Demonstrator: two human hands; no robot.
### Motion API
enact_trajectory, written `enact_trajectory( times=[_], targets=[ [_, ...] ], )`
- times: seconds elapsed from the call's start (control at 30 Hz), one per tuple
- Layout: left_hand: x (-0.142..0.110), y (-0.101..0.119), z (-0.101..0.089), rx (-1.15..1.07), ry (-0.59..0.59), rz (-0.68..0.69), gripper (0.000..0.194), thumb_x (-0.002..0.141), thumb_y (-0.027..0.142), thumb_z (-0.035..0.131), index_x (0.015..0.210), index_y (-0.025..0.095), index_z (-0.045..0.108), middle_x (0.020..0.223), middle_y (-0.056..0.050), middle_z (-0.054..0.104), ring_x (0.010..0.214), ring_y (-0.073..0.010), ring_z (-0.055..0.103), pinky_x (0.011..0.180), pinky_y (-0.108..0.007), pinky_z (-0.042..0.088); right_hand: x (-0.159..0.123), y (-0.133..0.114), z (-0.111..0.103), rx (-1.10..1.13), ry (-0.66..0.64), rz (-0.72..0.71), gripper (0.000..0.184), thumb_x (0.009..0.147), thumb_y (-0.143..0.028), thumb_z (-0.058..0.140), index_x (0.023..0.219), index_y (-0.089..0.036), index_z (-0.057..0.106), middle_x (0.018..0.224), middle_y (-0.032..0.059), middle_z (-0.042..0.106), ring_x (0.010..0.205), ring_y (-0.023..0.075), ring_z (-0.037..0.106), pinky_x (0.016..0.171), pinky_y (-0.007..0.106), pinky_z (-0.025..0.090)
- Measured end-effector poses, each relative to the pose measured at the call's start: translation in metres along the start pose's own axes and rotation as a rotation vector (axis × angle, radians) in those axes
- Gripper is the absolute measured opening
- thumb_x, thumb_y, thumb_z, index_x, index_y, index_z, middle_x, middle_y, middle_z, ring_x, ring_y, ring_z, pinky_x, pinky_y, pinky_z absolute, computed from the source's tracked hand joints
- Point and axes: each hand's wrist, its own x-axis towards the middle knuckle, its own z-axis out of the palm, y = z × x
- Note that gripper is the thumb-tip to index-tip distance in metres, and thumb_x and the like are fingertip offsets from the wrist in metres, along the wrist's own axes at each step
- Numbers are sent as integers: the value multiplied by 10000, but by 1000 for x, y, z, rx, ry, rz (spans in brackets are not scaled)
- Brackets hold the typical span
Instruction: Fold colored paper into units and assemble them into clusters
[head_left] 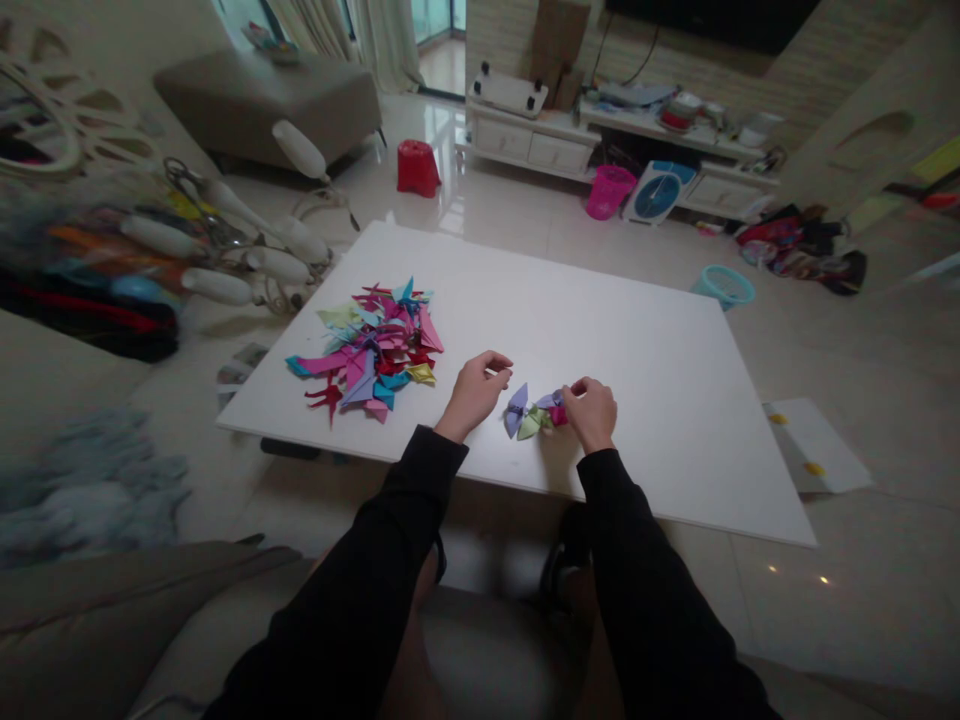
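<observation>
My right hand pinches a small purple folded-paper piece just above the white table. Close by lie a lavender paper butterfly, a light green folded-paper piece and a magenta one, bunched together or touching. My left hand hovers to the left of them, fingers curved and a little apart, with nothing seen in it. Over on the left of the table sits a heap of colourful origami pieces in pink, red, blue, purple and yellow.
The white table spans the space before me. A lamp with several white shades stands at its left edge. Beyond are a red stool, a pink bin, a blue fan and a light-blue basket.
</observation>
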Motion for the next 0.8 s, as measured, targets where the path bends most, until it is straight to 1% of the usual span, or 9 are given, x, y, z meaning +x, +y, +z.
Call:
enact_trajectory(
  times=[0.1,0.2,0.33,0.47,0.57,0.7,0.8],
  targets=[
    [4,-5,-8,79,11,-7,138,806,211,613,929,181,671,862,-25,692,713,-154,661,714,-289,491,-1,-3,-7,81,11,-21,219,831,-384,556,768,-214,678,877,74,716,838,237,580,741,336,389],
    [10,-12,-19,204,71,-33,151,807,201,596,943,184,660,880,-41,693,786,-180,658,750,-304,489,-3,-5,-10,142,-28,-52,202,821,-368,557,757,-220,678,875,64,720,794,219,585,730,329,394],
    [20,-25,-37,325,182,-78,171,794,200,604,963,175,623,964,-90,694,907,-225,655,829,-340,486,-5,-4,-10,181,-63,-76,195,808,-359,557,738,-221,676,839,61,714,766,214,589,717,327,404],
    [29,-44,-55,461,244,-145,214,795,238,627,994,166,596,1089,-136,663,1050,-266,627,969,-392,454,-3,1,-12,229,-70,-108,201,803,-357,548,716,-220,667,817,58,705,755,209,596,724,328,423],
    [37,-55,-67,566,313,-175,281,801,263,637,1061,169,586,1193,-157,602,1199,-305,554,1063,-447,396,-1,8,-15,264,-61,-118,212,800,-375,550,706,-221,660,803,56,696,750,207,592,732,329,437],
    [49,-64,-79,612,433,-203,326,801,294,653,1104,191,589,1366,-185,480,1377,-366,396,1140,-532,306,2,16,-19,279,-52,-121,232,803,-398,547,696,-222,652,791,53,688,745,206,591,744,335,446],
    [56,-68,-84,606,451,-178,344,807,293,661,1126,178,603,1473,-193,392,1453,-388,290,1184,-549,232,4,22,-23,290,-48,-131,236,804,-396,537,690,-221,646,792,53,688,751,208,595,752,338,448]
  ],
)
